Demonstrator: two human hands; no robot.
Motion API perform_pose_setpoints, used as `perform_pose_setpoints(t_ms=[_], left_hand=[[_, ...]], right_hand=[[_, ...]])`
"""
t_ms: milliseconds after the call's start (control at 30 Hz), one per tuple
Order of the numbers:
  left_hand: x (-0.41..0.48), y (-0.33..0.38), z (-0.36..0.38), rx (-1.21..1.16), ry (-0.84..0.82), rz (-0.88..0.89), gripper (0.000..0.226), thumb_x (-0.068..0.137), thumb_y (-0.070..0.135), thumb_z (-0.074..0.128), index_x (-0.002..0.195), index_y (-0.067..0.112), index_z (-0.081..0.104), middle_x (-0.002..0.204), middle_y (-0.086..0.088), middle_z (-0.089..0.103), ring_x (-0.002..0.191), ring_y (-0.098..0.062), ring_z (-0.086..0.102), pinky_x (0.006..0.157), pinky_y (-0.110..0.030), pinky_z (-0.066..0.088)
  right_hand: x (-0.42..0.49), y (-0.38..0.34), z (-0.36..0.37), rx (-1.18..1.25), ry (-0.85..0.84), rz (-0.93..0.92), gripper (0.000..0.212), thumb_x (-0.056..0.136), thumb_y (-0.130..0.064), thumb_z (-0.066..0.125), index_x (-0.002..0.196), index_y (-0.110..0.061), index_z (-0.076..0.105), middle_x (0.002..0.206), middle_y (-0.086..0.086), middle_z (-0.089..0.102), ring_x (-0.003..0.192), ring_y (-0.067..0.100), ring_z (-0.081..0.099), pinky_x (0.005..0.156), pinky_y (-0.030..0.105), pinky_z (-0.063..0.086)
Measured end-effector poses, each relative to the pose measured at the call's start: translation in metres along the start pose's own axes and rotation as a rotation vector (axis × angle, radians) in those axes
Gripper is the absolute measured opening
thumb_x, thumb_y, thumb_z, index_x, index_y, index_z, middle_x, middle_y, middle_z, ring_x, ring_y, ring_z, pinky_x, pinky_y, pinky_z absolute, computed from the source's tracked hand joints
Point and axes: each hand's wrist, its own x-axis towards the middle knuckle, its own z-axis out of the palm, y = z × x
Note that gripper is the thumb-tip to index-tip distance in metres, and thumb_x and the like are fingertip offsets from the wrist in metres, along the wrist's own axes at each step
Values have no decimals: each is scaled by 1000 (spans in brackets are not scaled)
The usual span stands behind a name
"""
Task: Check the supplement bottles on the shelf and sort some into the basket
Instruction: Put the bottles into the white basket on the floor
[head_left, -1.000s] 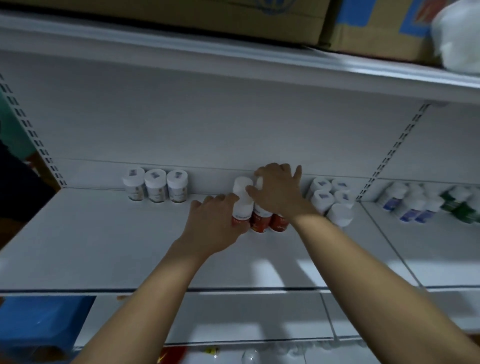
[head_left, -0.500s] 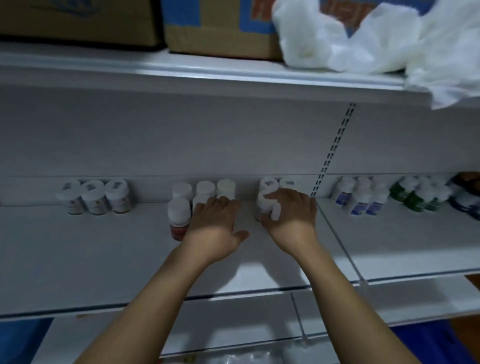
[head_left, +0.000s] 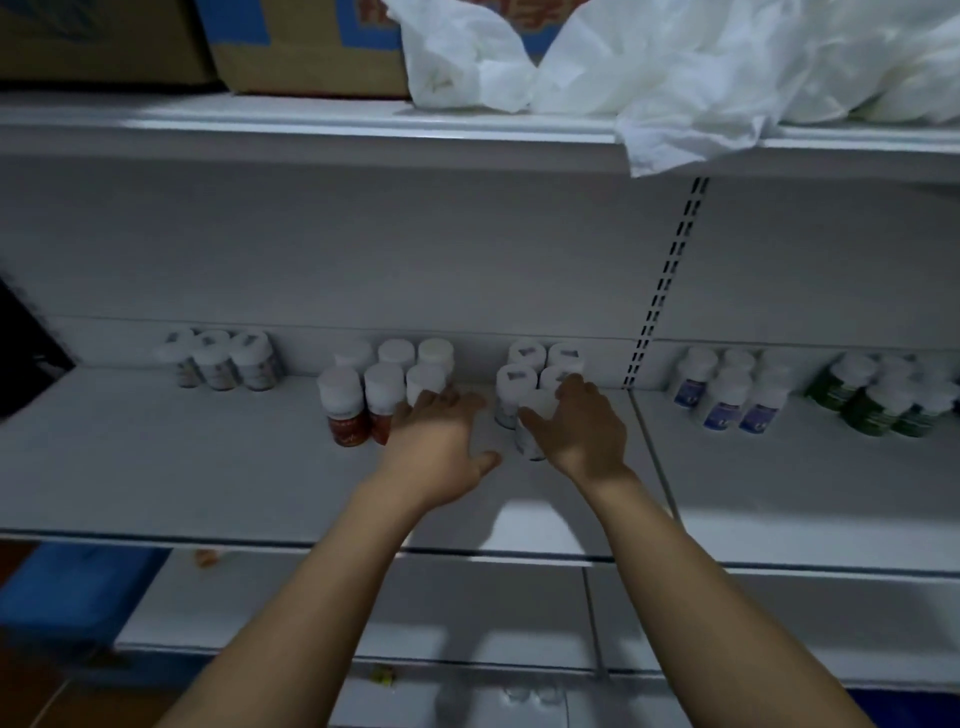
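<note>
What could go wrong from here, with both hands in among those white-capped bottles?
Right hand grips the front white plastic bottle; lifting it could knock the four white-capped bottles packed close behind. Left hand lies open by the red-labelled white-capped bottles; a sideways nudge may topple them.

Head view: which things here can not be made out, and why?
All in the head view:
Red-label bottles: label text blurred, too small.
Front bottle: the right hand covers it; grip or touch, cannot tell.
Left hand: fingertips hide any contact with the bottle behind.
Green bottles: cut by the right edge.
Cardboard box: print cut by the top edge.
Basket: not in view.
</note>
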Motion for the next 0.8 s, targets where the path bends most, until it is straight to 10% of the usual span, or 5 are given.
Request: perform_pose_setpoints(t_ms=[367,800], left_hand=[[-29,15,10,-41,16,-118,64,83,57,62,137,28,43,143,2,45,135,-23,33,105,-41,29],[-67,69,14,-252,-3,-103,70,86,57,58,144,28,31,141,3,41,131,-20,37,103,-40,34]], right_hand=[[-6,7,10,178,41,56,69,85,-48,63,135,-8,38,132,13,52,113,33,57,86,38,47],[-77,48,-51,798,-195,71,19,84,-19,65,101,-24,70,99,8,70,80,20,68,62,34,58]])
